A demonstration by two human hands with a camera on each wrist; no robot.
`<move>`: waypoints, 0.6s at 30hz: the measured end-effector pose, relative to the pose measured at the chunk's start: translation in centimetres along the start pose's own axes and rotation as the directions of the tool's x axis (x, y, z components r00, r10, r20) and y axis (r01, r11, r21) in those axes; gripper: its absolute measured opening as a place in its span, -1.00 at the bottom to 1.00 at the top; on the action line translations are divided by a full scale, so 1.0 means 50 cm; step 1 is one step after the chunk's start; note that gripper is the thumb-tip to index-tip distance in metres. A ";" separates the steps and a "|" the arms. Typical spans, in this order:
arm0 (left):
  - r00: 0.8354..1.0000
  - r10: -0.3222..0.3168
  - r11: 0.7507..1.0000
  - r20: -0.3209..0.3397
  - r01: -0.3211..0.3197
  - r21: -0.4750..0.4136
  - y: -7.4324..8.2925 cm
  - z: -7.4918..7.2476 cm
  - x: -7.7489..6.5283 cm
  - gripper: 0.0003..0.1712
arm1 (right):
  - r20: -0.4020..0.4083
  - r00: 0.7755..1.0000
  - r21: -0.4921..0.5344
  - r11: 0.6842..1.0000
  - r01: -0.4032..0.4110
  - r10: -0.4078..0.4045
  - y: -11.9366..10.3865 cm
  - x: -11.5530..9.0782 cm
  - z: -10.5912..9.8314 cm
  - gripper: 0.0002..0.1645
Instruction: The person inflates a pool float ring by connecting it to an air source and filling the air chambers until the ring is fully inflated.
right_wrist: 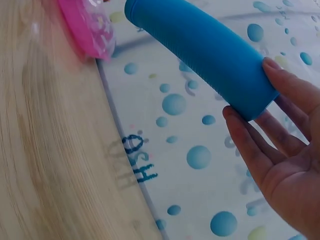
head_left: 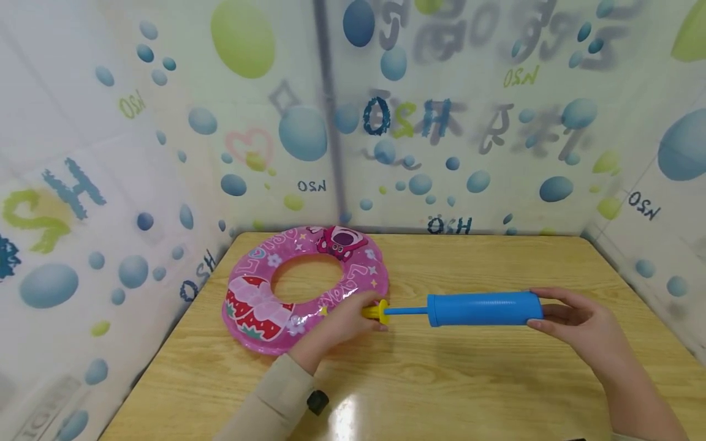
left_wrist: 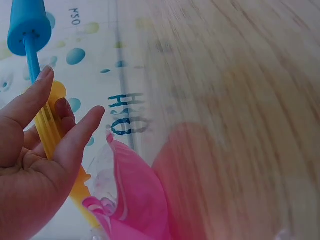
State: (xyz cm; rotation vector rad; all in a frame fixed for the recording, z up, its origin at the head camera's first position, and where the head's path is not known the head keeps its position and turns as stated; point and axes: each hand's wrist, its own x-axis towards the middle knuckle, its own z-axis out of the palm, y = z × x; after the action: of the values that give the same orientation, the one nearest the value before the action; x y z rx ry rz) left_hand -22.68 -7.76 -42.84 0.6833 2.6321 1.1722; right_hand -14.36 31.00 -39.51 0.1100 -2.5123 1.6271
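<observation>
A hand pump with a blue barrel [head_left: 485, 309] is held level above the table, its thin blue rod [head_left: 405, 311] drawn out. The left hand [head_left: 347, 321] holds the yellow end piece [left_wrist: 48, 127], thumb and fingers around it. That piece points down toward the pink swim ring [head_left: 254, 343], where its tip overlaps the pink vinyl [left_wrist: 135, 190] in the left wrist view. At the barrel's far right end, the right hand [head_left: 584, 324] grips with thumb and fingertips, its palm off the barrel. Strawberries and a cartoon bear decorate the ring, which looks plump.
The ring lies at the back left of a wood-grain table [head_left: 469, 386]. Fabric walls [head_left: 474, 141] printed with blue and green bubbles enclose the table at the back and both sides.
</observation>
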 end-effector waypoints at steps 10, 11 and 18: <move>0.999 0.054 0.998 0.004 -0.054 -0.017 -0.017 -0.017 -0.005 -0.70 | -0.062 0.998 -0.012 1.000 0.006 -0.007 0.032 -0.020 -0.056 -0.39; 0.998 0.060 0.998 0.005 -0.060 -0.016 -0.019 -0.017 -0.005 -0.71 | -0.068 0.998 -0.015 1.000 0.014 -0.015 0.035 -0.021 -0.061 -0.39; 0.994 0.107 0.994 -0.007 -0.108 -0.006 -0.014 -0.016 -0.011 -0.75 | -0.037 0.999 -0.007 1.000 0.008 -0.008 0.027 -0.022 -0.066 -0.42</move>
State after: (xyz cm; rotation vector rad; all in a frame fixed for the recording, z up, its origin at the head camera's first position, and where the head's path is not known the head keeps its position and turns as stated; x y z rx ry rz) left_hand -22.70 -8.98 -42.82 0.8307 2.6256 1.2119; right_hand -13.20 34.54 -39.57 0.0883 -2.4861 1.6029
